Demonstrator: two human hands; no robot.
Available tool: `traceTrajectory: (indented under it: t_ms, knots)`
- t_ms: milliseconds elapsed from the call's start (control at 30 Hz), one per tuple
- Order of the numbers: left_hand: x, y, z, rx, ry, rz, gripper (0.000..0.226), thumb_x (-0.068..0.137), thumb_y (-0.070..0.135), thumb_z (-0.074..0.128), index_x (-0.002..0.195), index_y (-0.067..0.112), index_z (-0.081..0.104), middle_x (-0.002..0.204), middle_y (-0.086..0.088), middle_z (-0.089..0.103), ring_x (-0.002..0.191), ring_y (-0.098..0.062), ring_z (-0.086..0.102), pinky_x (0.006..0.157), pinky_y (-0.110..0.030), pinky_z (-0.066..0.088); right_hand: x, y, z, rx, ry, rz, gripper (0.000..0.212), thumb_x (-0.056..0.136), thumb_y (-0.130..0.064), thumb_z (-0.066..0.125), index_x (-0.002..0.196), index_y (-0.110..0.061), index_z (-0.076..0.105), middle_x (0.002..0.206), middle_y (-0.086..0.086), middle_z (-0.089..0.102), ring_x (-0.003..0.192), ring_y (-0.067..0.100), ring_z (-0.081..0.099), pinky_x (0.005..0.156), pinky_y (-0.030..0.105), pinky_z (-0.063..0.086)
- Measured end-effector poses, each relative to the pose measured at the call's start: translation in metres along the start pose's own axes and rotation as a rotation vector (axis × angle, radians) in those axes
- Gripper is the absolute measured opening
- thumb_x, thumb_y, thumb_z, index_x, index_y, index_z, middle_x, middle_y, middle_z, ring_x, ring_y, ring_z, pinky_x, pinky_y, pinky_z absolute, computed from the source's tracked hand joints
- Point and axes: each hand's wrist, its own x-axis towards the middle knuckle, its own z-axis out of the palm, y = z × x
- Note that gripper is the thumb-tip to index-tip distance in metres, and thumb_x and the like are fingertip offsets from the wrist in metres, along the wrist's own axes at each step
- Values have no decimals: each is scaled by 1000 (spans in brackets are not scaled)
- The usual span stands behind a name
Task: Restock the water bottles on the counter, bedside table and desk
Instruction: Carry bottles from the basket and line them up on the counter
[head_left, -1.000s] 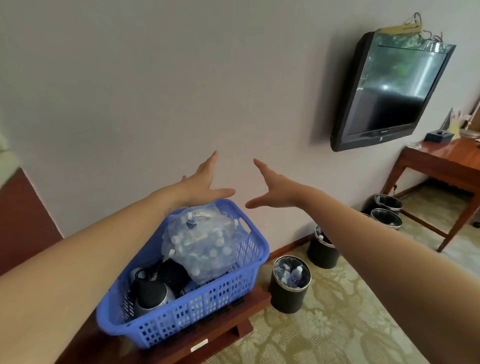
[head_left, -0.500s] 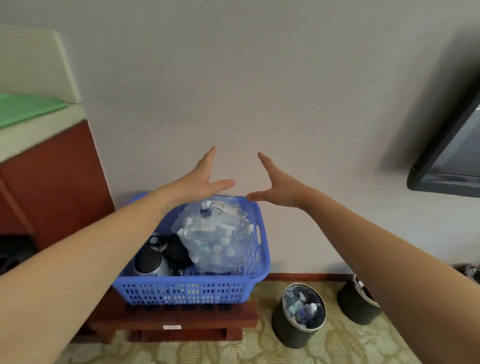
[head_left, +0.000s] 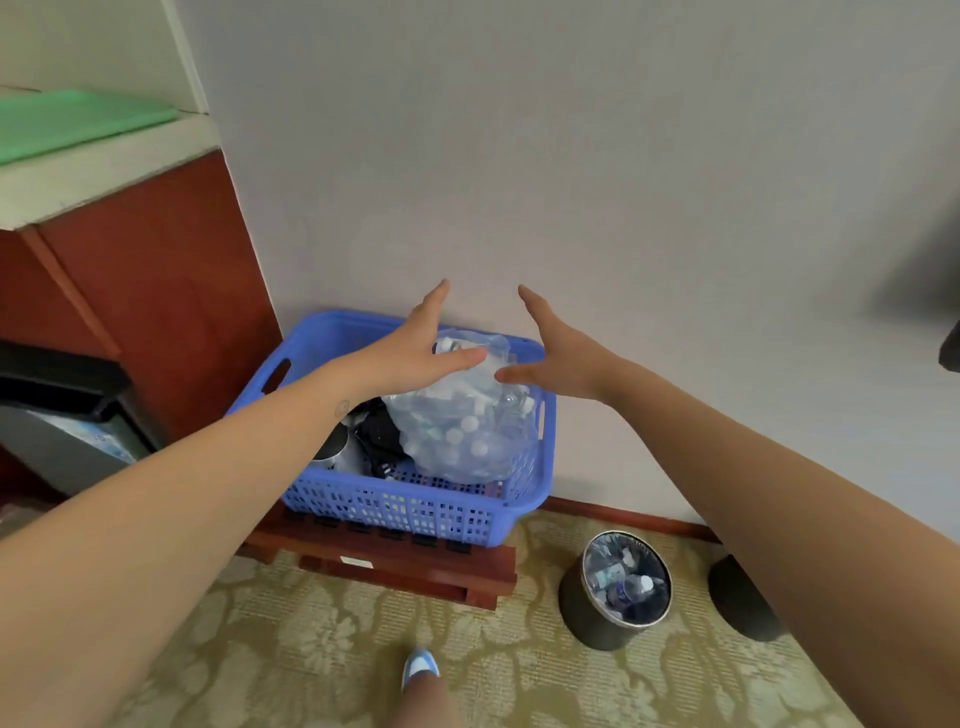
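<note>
A clear plastic pack of small water bottles (head_left: 467, 421) with white caps lies in a blue plastic basket (head_left: 415, 512) on a low wooden stand (head_left: 415, 569) against the wall. My left hand (head_left: 415, 348) hovers over the pack's top left with straight fingers and the thumb pointing right. My right hand (head_left: 561, 353) mirrors it at the pack's top right, thumb pointing left. Neither hand grips anything. A dark kettle (head_left: 332, 449) and black items sit in the basket's left half, partly hidden by my left forearm.
A red-brown cabinet (head_left: 156, 301) with a pale counter top (head_left: 104, 166) stands on the left, a small grey fridge (head_left: 67, 447) under it. Two dark bins stand on the patterned carpet at right, the nearer bin (head_left: 613, 592) holding empty bottles. My shoe (head_left: 420, 667) shows below.
My view has swung left and down: the television and desk have left the frame and the cabinet has come in. Both open hands have lowered toward the bottle pack in the basket.
</note>
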Motion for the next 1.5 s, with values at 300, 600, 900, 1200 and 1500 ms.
traceTrajectory:
  t_ms: [300, 600, 900, 1200, 1500]
  knots:
    - [46, -16, 18, -41, 6, -84, 101, 87, 55, 60, 154, 29, -12, 163, 11, -8, 149, -9, 2, 114, -28, 13, 49, 39, -11, -24, -47, -9, 101, 86, -29, 73, 156, -23, -1, 162, 0, 14, 147, 20, 21, 100, 20, 22]
    - [122, -25, 37, -53, -38, -171, 98, 90, 52, 57, 154, 29, -13, 163, 10, -11, 149, -11, 4, 118, -32, 14, 118, 84, -29, -40, -126, 30, 99, 87, -28, 72, 156, -20, 0, 162, 3, 15, 146, 21, 22, 109, 28, 26]
    - [215, -69, 63, 208, -164, -318, 60, 98, 32, 53, 151, 22, 27, 146, -6, 44, 120, -19, 49, 98, -28, 39, 198, 129, -20, -112, -243, 151, 82, 90, -30, 67, 153, -19, 15, 152, 10, 37, 132, 29, 44, 98, 30, 35]
    - [240, -172, 75, 390, -210, -741, 77, 95, 36, 50, 154, 16, 4, 158, -21, 9, 143, -40, 21, 112, -51, 30, 259, 168, 19, -202, -398, 152, 76, 91, -33, 64, 151, -17, 21, 147, 6, 43, 125, 26, 48, 87, 28, 35]
    - [240, -231, 48, -83, 245, -828, 49, 93, 37, 53, 122, 20, 18, 122, -12, 35, 86, -27, 46, 69, -37, 40, 338, 131, 72, -255, -539, -43, 69, 88, -31, 65, 145, -14, 30, 138, 10, 50, 118, 29, 53, 91, 34, 43]
